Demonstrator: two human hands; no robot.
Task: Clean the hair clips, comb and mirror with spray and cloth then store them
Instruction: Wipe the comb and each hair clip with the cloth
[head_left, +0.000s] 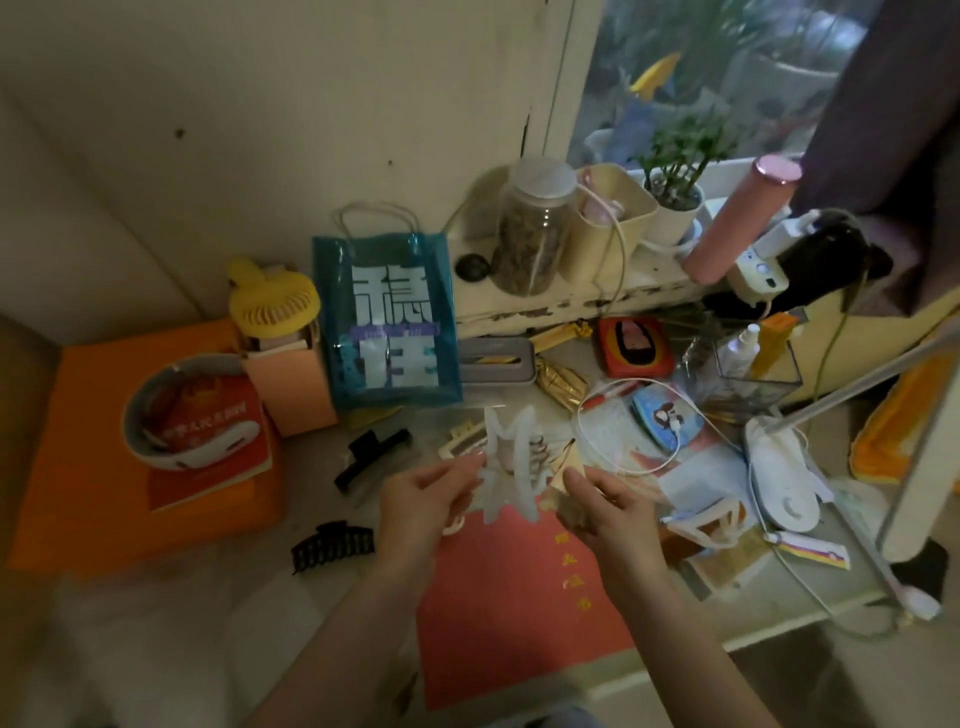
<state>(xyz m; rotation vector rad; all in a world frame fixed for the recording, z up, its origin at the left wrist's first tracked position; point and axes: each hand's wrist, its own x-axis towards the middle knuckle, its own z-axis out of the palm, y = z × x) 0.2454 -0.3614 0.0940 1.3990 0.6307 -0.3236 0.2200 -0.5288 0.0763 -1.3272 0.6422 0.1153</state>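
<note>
My left hand (426, 499) and my right hand (608, 506) hold a clear plastic bag with white lettering (511, 467) up between them, each pinching one side edge. A brownish crumpled piece (569, 512) sits under my right fingers; I cannot tell what it is. Two black claw hair clips lie on the table left of the bag, one farther back (371, 457) and one nearer (332, 545). A cream toothed piece (461, 432), comb or clip, shows through the bag's top. A white spray bottle (743, 348) stands in a clear box (769, 387) at the right.
A blue tote bag (389, 322), a yellow fan (274, 301), an orange box (130, 467) and a metal tin (496, 361) line the back left. White cables (670, 457), a blue cartoon item (660, 415) and a lamp base (784, 478) crowd the right. A red folder (519, 597) lies under my hands.
</note>
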